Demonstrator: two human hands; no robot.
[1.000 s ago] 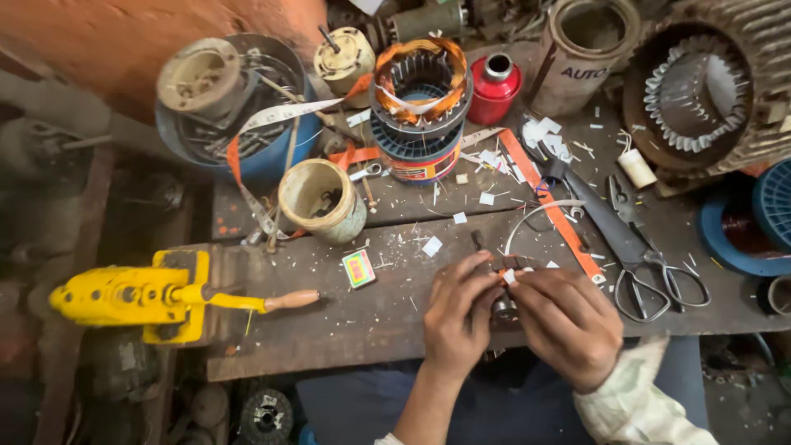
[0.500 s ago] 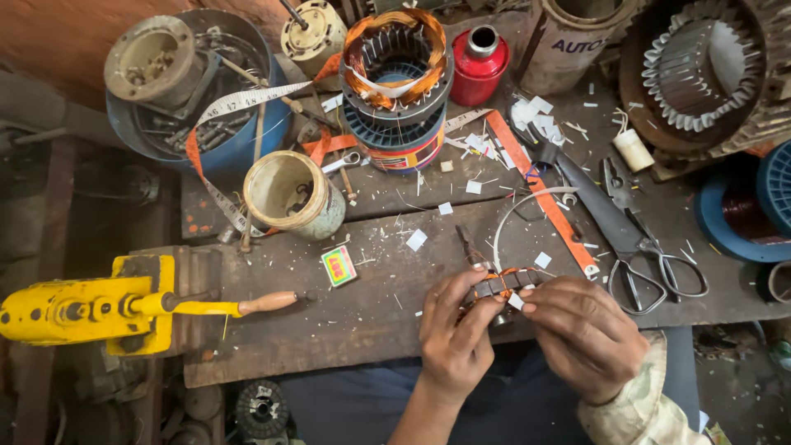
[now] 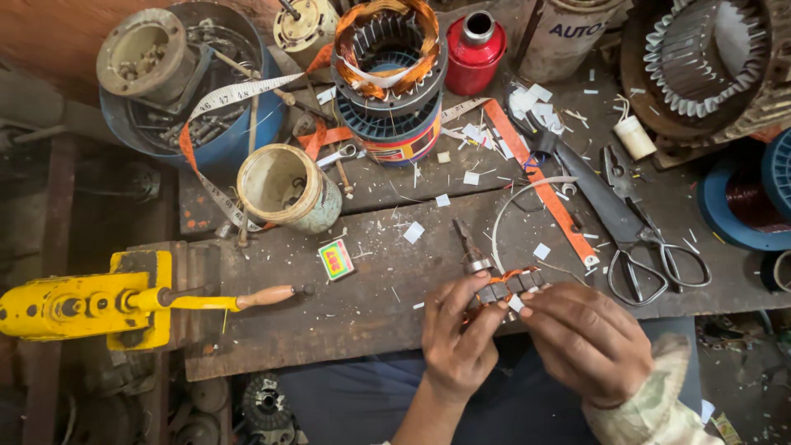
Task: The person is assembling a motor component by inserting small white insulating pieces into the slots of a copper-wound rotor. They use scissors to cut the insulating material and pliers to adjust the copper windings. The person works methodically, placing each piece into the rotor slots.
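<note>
Both my hands meet at the near edge of a worn wooden workbench (image 3: 354,305). My left hand (image 3: 458,339) grips a small motor rotor (image 3: 504,287) with copper windings, its steel shaft (image 3: 468,243) pointing away from me. My right hand (image 3: 587,338) pinches a small white slip of paper (image 3: 516,303) against the rotor's slotted core. A thin pale wire (image 3: 511,206) loops away from the rotor across the bench.
Black scissors (image 3: 638,239) and an orange tape strip (image 3: 540,177) lie to the right. Behind stand a stator with copper coils (image 3: 387,41), a red can (image 3: 474,49), a cream tin (image 3: 284,185) and a blue tub of parts (image 3: 194,91). A yellow tool (image 3: 82,301) sits left, a matchbox (image 3: 335,259) nearby.
The view has shifted so the bench sits higher and nearer. My hands stay together on the rotor, fingers turning slightly around its core.
</note>
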